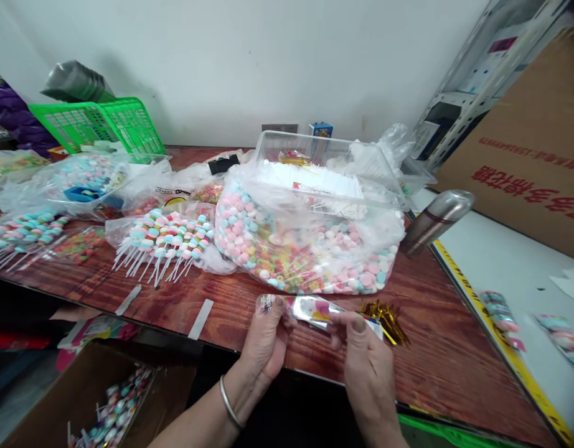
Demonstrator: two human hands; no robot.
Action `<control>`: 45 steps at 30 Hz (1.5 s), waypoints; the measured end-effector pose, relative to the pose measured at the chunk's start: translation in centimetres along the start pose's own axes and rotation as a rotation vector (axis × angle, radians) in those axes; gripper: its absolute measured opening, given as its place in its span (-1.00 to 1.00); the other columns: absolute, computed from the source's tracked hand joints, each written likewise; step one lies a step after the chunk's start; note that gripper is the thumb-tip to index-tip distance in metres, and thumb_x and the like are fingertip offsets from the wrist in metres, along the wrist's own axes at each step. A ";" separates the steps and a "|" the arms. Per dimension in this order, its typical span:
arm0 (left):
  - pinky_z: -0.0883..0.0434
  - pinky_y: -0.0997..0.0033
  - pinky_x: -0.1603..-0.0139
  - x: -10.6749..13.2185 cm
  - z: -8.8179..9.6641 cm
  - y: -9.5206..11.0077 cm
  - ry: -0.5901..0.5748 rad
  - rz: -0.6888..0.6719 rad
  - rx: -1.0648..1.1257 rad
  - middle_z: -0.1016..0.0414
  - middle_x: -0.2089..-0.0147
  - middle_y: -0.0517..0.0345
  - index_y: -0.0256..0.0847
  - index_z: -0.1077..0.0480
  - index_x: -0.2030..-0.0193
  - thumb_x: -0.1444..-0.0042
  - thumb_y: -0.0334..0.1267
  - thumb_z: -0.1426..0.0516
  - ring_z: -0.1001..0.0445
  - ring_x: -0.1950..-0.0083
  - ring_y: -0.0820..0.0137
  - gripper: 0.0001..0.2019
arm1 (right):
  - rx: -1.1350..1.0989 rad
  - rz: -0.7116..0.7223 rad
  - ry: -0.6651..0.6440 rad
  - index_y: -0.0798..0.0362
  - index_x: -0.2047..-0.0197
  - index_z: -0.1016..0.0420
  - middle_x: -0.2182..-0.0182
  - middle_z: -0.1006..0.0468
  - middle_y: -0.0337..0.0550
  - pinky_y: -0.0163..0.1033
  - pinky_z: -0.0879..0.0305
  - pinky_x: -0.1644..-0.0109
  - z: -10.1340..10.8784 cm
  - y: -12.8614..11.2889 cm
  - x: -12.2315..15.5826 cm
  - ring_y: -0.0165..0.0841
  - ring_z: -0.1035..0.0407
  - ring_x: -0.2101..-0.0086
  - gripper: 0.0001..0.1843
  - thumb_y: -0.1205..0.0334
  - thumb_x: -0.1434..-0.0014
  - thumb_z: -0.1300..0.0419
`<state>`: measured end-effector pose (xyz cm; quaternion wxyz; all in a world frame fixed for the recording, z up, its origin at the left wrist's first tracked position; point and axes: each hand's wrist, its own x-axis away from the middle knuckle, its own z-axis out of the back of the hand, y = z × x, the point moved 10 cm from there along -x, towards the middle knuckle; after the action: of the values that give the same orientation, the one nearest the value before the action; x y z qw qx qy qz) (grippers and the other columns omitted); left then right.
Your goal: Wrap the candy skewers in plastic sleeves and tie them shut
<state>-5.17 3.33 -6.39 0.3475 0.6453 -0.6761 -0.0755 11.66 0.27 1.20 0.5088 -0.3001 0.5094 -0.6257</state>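
Note:
My left hand and my right hand pinch the two ends of a small clear printed plastic bag, held just above the front edge of the wooden table. Both hands are closed on it. A bundle of gold twist ties lies on the table just right of the bag. Behind the hands sits a big clear bag of pastel candies. Left of it lies a pile of candy skewers with white sticks.
A clear plastic box with white cards sits behind the candy bag. A steel flask lies at the right. Green baskets stand back left. A cardboard box of wrapped candies sits below the table. Packed candy bags lie on a white surface at right.

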 end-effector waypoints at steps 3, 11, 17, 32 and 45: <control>-0.30 0.56 0.44 -0.4 0.4 -0.3 0.007 0.018 0.058 -0.30 0.53 0.36 -0.24 -0.27 0.42 0.15 -0.22 -0.40 -0.23 0.51 0.62 -0.64 | 0.026 0.175 0.077 0.03 0.08 -0.45 0.34 -0.47 -0.13 -0.17 -0.26 0.17 0.9 -2.2 0.5 -0.25 -0.37 0.27 -0.59 -0.07 -0.31 0.05; -0.33 0.53 0.43 -0.5 0.6 0.8 0.008 -0.048 0.042 -0.29 0.54 0.36 -0.24 -0.27 0.44 0.14 -0.21 -0.40 -0.24 0.51 0.59 -0.64 | 0.062 0.333 0.102 -0.02 0.02 -0.37 0.13 -0.41 -0.09 -0.06 -0.21 -0.03 0.1 -4.2 1.3 -0.23 -0.31 0.11 -0.77 0.14 -0.29 -0.07; -0.33 0.53 0.40 -0.6 0.3 1.6 -0.024 -0.119 -0.015 -0.29 0.52 0.36 -0.21 -0.24 0.42 0.09 -0.21 -0.37 -0.25 0.49 0.58 -0.66 | 0.121 0.414 0.109 0.00 0.01 -0.38 0.09 -0.41 -0.08 -0.06 -0.18 -0.09 -0.1 -5.2 1.2 -0.23 -0.29 0.04 -0.78 0.19 -0.29 -0.08; -0.30 0.57 0.34 -0.2 -0.3 2.4 -0.034 -0.181 -0.150 -0.32 0.51 0.32 -0.25 -0.31 0.48 0.15 -0.22 -0.39 -0.28 0.45 0.58 -0.68 | -0.113 0.141 -0.082 -0.02 0.18 -0.50 0.08 -0.46 -0.09 -0.08 -0.27 -0.05 -2.7 -0.8 -0.1 -0.23 -0.35 0.05 -0.84 0.13 -0.22 -0.18; -0.21 0.64 0.49 -0.1 -1.6 0.7 -0.121 0.010 -0.054 -0.27 0.45 0.33 -0.24 -0.29 0.36 0.05 -0.31 -0.34 -0.21 0.50 0.65 -0.72 | 0.011 0.242 -0.092 0.02 0.27 -0.53 0.38 -0.48 -0.19 -0.24 -0.33 0.21 -3.7 -1.3 0.4 -0.32 -0.40 0.31 -0.84 0.19 -0.25 -0.14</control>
<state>-4.85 4.04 -4.86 0.3239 0.6265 -0.6967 -0.1308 7.81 1.03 1.26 0.6051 -0.2620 0.5145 -0.5482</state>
